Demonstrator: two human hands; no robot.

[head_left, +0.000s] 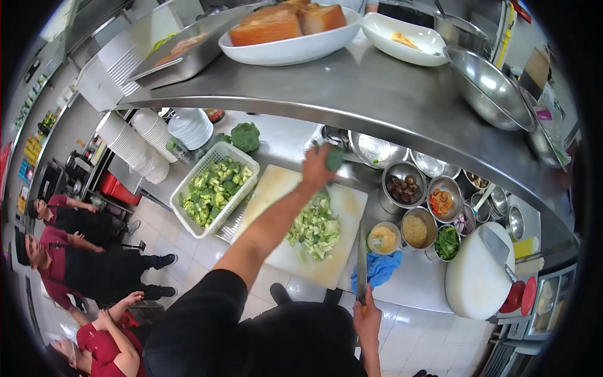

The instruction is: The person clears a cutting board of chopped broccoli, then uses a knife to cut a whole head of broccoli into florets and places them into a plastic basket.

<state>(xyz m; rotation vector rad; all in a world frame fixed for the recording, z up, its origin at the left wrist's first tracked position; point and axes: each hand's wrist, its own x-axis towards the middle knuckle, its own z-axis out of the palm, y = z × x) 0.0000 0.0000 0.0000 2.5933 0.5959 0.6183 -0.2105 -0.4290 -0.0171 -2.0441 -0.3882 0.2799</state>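
Note:
My left hand (319, 164) reaches over the far edge of the white cutting board (269, 188), its fingers closed on a dark green piece of broccoli (335, 159). Lower right, my right hand (367, 313) grips the handle of a kitchen knife (362, 267), whose blade points away from me beside the board's right edge. Chopped pale green stems (316, 231) are heaped on the board, partly behind my left forearm. A white basket (254, 164) full of cut broccoli florets (217, 191) stands left of the board. Behind it sits a whole broccoli head (245, 137).
Metal bowls with mushrooms (403, 188), orange slices (441, 202) and greens (447, 242) stand at right, near a blue cloth (380, 269) and a round white block (474, 283). A steel shelf (295, 94) overhangs the counter's back. Several people in red shirts stand at left.

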